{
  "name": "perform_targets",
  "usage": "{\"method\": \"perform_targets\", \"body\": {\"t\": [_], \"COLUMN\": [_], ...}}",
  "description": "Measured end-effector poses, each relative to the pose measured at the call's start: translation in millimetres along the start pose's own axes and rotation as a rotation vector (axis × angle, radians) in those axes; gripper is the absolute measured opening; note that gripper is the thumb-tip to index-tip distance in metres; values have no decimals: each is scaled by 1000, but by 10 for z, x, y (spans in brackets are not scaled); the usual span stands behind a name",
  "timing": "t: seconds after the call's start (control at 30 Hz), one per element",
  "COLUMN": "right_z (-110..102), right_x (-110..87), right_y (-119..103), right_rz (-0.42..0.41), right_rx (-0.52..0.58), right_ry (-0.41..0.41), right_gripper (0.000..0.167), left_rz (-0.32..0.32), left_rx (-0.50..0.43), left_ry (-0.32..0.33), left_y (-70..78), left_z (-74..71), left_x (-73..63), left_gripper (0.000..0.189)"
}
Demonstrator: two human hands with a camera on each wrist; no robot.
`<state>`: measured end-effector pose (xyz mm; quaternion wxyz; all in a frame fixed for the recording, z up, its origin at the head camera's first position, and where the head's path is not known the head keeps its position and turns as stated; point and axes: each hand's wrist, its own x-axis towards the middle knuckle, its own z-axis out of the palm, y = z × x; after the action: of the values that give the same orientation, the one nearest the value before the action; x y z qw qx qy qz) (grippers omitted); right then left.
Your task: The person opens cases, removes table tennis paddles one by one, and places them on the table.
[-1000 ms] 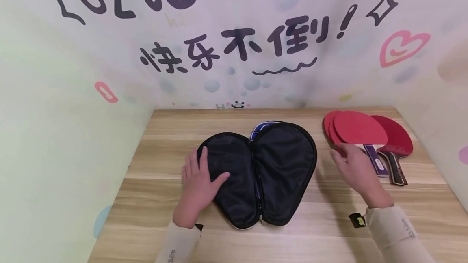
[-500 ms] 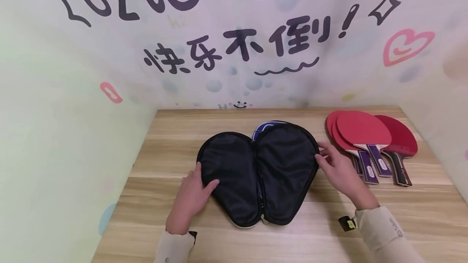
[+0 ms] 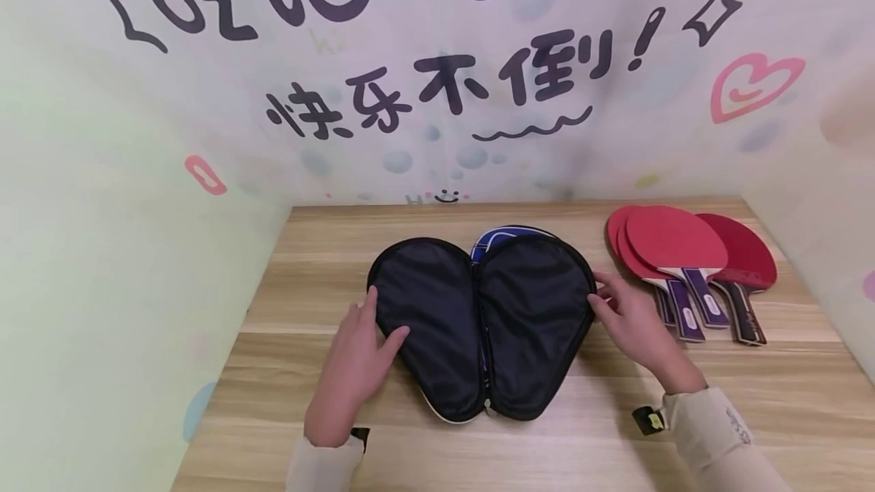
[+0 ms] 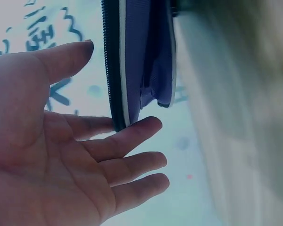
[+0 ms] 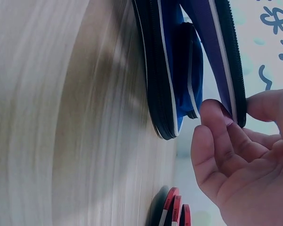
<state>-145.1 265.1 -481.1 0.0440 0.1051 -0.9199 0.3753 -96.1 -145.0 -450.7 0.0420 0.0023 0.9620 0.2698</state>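
A black-lined table tennis paddle case (image 3: 431,325) lies spread open, its two zip-edged halves side by side. The blue underside of its raised right half (image 5: 214,52) shows in the right wrist view. Blue zipped fabric (image 5: 162,70) lies below it, and a blue edge (image 3: 502,234) peeks out at the back in the head view. My left hand (image 3: 350,363) has fairly straight fingers touching the left half's outer edge from below, thumb apart from it. With thumb and fingertips, my right hand (image 3: 632,325) pinches the right half's outer edge.
Several red-faced table tennis paddles (image 3: 673,241) lie stacked at the back right, handles toward me. The case and paddles share a wood-grain table (image 3: 301,310). A printed wall cloth (image 3: 437,158) stands right behind the table.
My right hand came left from the paddles to the case's right edge. My left hand slid off the left half to its outer edge. That half's back edge has risen slightly.
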Motion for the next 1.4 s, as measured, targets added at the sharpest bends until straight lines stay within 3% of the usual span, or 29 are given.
{"method": "perform_targets", "body": {"t": [0.13,0.3,0.43,0.53,0.7,0.83,1.0,1.23,1.4], "right_z": [12,34,36,49,79,65,59,125,229], "right_x": [-12,-34,-46,-49,-58,-70,-83,-92,-77], "right_y": [7,21,18,19,21,-12,-56,-120,-153], "right_rz": [2,-3,8,7,25,123,220,227,218], "right_rx": [-5,3,10,7,24,66,151,242,185], "right_ry": [8,19,30,46,46,16,-23,-13,-25], "right_gripper": [43,42,41,39,39,45,58,59,59], "left_rz": [82,276,428,496,546,644,716,726,672], "left_rx": [-1,53,113,175,209,175,144,299,378], "left_ry": [84,252,356,382,281,183,168,146,94], "left_y": [173,471,681,811,960,1012,1060,1127,1139], "left_z": [-94,-126,31,221,496,662,869,1057,1176], "left_x": [-49,-131,-186,-224,-295,-328,-336,-327,-344], "left_gripper": [78,73,72,74,84,88,85,70,62]}}
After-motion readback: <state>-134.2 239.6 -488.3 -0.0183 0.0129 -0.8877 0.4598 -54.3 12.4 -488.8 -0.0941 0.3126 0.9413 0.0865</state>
